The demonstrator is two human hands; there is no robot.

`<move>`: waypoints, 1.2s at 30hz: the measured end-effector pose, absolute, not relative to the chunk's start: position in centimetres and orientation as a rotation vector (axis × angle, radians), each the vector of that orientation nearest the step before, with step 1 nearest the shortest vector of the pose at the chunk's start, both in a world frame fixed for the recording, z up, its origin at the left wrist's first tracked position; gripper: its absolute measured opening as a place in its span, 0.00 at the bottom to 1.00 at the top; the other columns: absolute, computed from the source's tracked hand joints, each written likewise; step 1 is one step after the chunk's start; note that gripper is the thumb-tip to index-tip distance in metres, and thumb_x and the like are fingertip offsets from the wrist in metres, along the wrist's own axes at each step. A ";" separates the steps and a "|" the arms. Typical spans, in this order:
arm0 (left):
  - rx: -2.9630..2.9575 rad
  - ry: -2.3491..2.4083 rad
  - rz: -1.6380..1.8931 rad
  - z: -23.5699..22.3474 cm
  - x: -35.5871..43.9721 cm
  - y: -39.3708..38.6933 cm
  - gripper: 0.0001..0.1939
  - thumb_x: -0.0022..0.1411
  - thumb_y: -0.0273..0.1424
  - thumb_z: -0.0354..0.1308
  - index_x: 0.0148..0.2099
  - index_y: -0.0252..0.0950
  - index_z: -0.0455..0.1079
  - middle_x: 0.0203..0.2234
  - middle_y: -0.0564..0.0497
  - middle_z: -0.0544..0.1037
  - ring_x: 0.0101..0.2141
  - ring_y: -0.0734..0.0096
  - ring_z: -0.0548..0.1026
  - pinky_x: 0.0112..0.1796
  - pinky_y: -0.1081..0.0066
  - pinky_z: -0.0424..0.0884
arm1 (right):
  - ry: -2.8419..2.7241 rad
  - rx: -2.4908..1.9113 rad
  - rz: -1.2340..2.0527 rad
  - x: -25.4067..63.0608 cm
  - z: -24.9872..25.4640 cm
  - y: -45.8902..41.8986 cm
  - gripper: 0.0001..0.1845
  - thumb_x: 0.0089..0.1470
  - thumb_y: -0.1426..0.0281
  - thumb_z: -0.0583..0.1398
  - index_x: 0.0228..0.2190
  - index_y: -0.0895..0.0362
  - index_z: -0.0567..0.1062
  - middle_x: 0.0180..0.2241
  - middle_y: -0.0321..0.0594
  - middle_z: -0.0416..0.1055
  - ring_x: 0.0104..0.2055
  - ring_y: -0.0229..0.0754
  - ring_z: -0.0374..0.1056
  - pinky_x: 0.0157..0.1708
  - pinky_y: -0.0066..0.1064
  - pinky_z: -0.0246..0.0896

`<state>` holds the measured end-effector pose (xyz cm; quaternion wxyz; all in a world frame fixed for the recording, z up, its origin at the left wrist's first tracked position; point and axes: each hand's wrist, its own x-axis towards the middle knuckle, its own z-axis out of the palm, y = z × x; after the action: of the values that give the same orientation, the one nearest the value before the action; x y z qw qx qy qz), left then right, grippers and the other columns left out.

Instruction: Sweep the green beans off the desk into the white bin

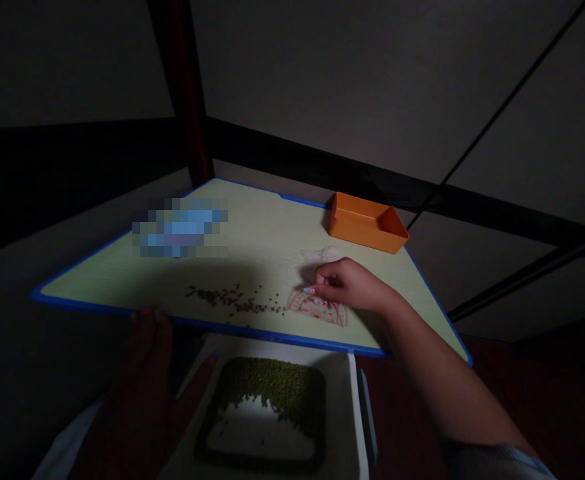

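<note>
The right hand (350, 283) is resting half-curled at a protractor (325, 313), left hand (145, 377) lying spread, holds unclear; nudging risks scattering beans (245, 305).

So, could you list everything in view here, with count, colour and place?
table: one, pale top with blue edging, centre
orange box: one, orange, far right of tabletop
blurred item: count unclear, mostly blue, tabletop left
dark grains: many, dark brown, near table edge
half-round piece: one, clear with pink-red marks, under right hand
clear piece: one, colourless, behind right hand
white container: one, white, front
green grains: many, green, inside container
post: one, dark red, behind table
right hand: one, over half-round piece
left hand: one, shadowed, lower left
</note>
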<state>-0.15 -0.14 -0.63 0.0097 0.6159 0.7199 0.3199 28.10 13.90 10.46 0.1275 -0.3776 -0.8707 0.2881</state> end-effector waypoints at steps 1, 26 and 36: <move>1.928 2.242 0.988 -0.6 -0.1 -0.1 0.44 0.56 0.53 0.42 0.67 0.31 0.41 0.67 0.41 0.45 0.66 0.54 0.44 0.62 0.48 0.49 | -2.534 -1.113 0.823 28.1 10.5 13.9 0.14 0.55 0.67 0.59 0.21 0.59 0.66 0.17 0.29 0.59 0.20 0.29 0.51 0.24 0.28 0.41; 1.908 2.250 0.979 0.1 0.4 0.1 0.48 0.56 0.57 0.38 0.64 0.21 0.45 0.66 0.33 0.46 0.66 0.52 0.44 0.62 0.50 0.47 | -2.435 -1.009 1.082 27.9 10.0 13.8 0.16 0.56 0.61 0.59 0.23 0.59 0.67 0.17 0.31 0.63 0.20 0.30 0.56 0.22 0.25 0.48; 1.965 2.221 1.032 0.0 0.5 0.0 0.46 0.57 0.56 0.39 0.65 0.25 0.44 0.66 0.34 0.47 0.66 0.53 0.44 0.62 0.49 0.49 | -2.463 -1.031 0.953 27.9 10.5 13.5 0.15 0.56 0.64 0.59 0.22 0.59 0.67 0.18 0.31 0.62 0.20 0.30 0.55 0.22 0.26 0.46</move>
<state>0.47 -0.04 0.03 0.0009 0.6259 0.7073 0.3286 27.94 13.51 10.49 0.1527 -0.3594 -0.8587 0.3321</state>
